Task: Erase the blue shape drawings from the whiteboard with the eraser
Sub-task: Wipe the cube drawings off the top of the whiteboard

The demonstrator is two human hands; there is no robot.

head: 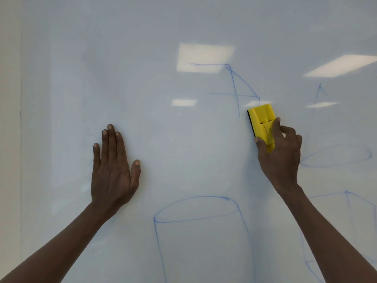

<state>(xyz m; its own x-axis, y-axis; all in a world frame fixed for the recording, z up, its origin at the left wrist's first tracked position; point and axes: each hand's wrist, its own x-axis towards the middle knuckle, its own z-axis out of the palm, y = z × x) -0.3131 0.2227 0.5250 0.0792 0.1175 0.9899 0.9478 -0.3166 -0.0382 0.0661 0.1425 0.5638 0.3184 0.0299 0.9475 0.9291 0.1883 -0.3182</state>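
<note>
A whiteboard (142, 88) fills the view. My right hand (280, 158) grips a yellow eraser (261, 117) with a black pad, held flat on the board just below the leftover blue lines of a partly erased shape (234, 86). My left hand (114, 166) presses flat on the board at the left, fingers straight. A blue cylinder drawing (195, 210) sits at the bottom centre. To the right are a blue ellipse (336, 156), a faint triangle tip (319, 90) and box-like lines (346, 196), partly hidden by my right forearm.
Ceiling-light reflections (204, 56) glare on the board's upper middle and right. The board's left edge (20, 119) runs down the far left, next to a beige wall.
</note>
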